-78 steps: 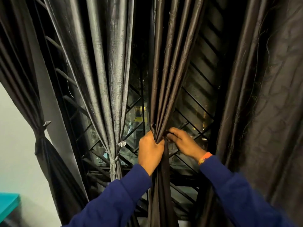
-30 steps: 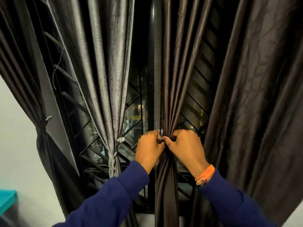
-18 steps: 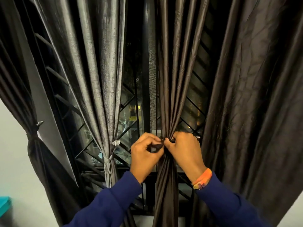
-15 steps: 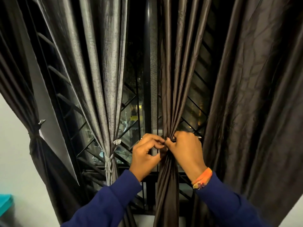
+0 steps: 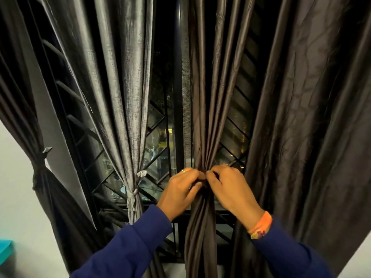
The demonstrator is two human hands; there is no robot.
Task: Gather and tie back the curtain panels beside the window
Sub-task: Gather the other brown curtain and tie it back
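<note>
Two blue sleeves (image 5: 128,249) reach up from the bottom edge, the right wrist wearing an orange band (image 5: 261,225). The left hand (image 5: 180,189) and right hand (image 5: 230,187) meet at the waist of the dark brown curtain panel (image 5: 202,117) in the middle — fingers (image 5: 192,175) curled in from both sides, pinching the bunched fabric; what sits between the fingertips I cannot tell. Left of it hangs a grey panel (image 5: 124,97) with a knotted tie (image 5: 133,194), and further left another tied dark panel (image 5: 38,171). A loose dark panel (image 5: 311,127) hangs on the right. Behind them all — the window grille (image 5: 158,127).
</note>
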